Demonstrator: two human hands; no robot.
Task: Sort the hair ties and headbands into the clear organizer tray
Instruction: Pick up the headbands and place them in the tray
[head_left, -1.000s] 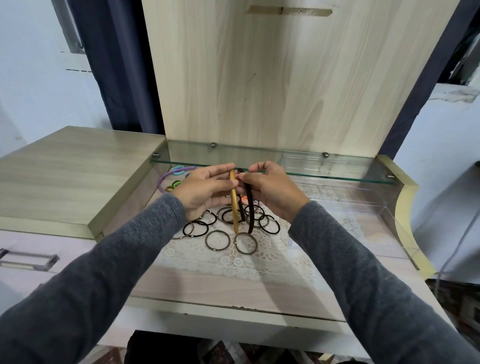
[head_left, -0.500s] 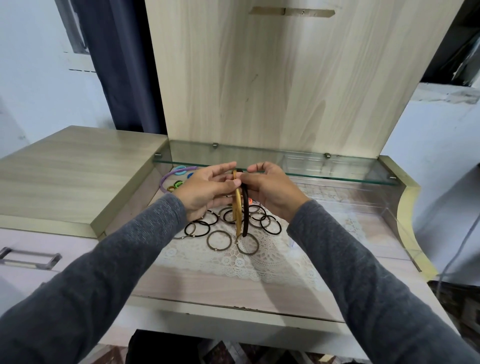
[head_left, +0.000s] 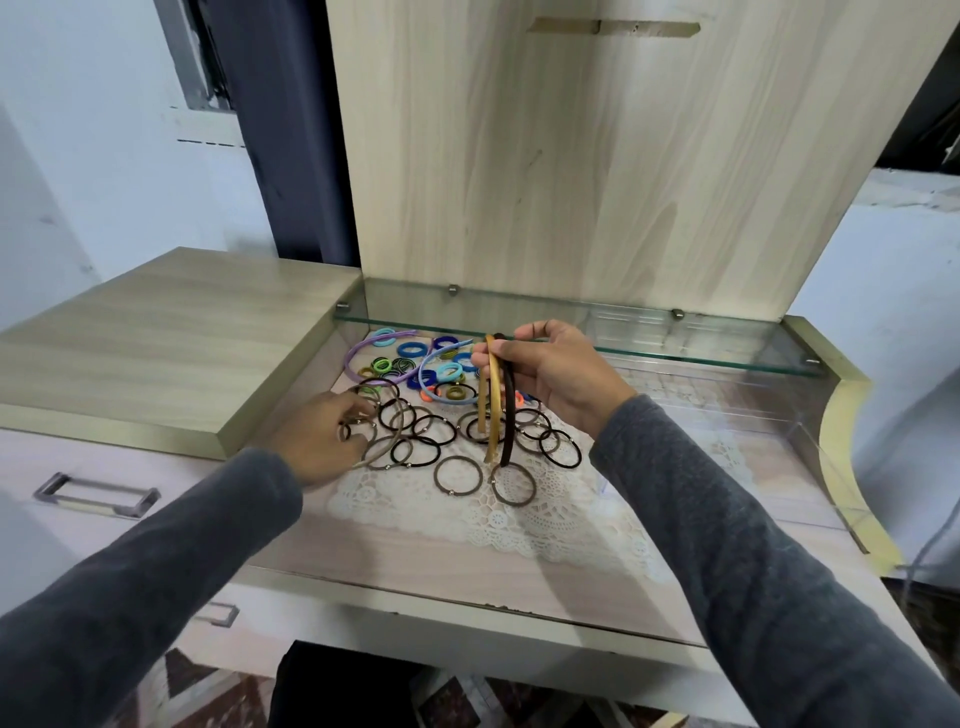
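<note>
**A:** What was the biggest thing there?

**B:** The wooden dressing table (head_left: 467, 566). A glass shelf (head_left: 571, 349) ran along the back of it.

**A:** And where was the clear organizer tray (head_left: 779, 410)?

**B:** On the right side of the table, partly under the glass shelf. I could not see anything in it.

**A:** What lay in the middle?

**B:** A white lace mat (head_left: 545, 519). All the hair things were on it, or at the back left.

**A:** What did the hands do?

**B:** The right hand (head_left: 563, 376) was up in the air. Its fingers pinched the tops of a gold headband (head_left: 493, 415) and a dark brown headband (head_left: 510, 415). Both hung long-way down, with their ends just over the mat.

**A:** And the other hand?

**B:** The left hand (head_left: 317, 441) was low, at the left edge of the pile. Its fingers curled at a thin grey-brown headband (head_left: 388, 441). I could not tell if they really had hold of it.

**A:** Which hand was nearer the tray?

**B:** The right one. The tray lay to its right, so I think that hand should carry its two headbands over sideways.

**A:** What was left?

**B:** A purple headband (head_left: 363, 358), a blue headband (head_left: 434, 366), the colourful hair ties (head_left: 410, 349) at the back, and the black and brown hair ties (head_left: 460, 475) in front. Most of the job was not done.
</note>
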